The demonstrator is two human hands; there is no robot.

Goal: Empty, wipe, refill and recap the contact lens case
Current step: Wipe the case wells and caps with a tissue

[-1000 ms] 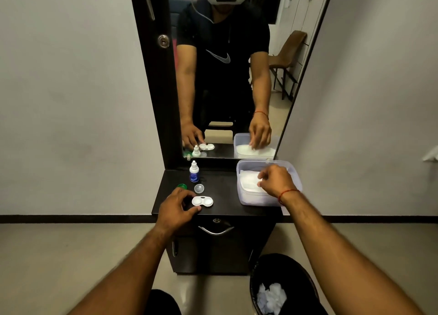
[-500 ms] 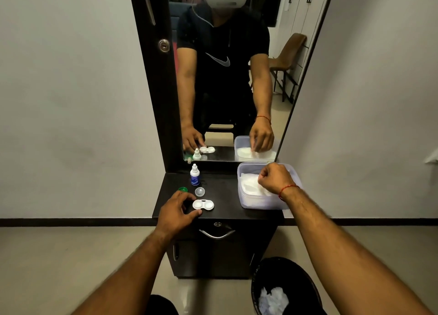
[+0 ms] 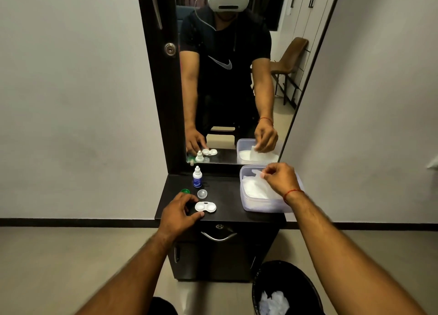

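Note:
The white contact lens case (image 3: 205,206) lies uncapped on the dark cabinet top (image 3: 227,196). My left hand (image 3: 180,211) rests at its left end, thumb and fingertips touching the case. Behind it lie a clear cap (image 3: 202,193) and a green cap (image 3: 185,191). A small solution bottle (image 3: 197,177) with a blue label stands upright at the back. My right hand (image 3: 280,178) is over the clear plastic tub (image 3: 265,207) and pinches the corner of a white tissue (image 3: 254,184), lifting it from the stack.
A tall mirror (image 3: 237,78) behind the cabinet reflects the scene. A black waste bin (image 3: 286,288) with crumpled white tissues stands on the floor at the lower right. The cabinet has a drawer with a metal handle (image 3: 218,236).
My right hand has closed on a tissue in the tub and raised its corner. My left hand stays by the lens case.

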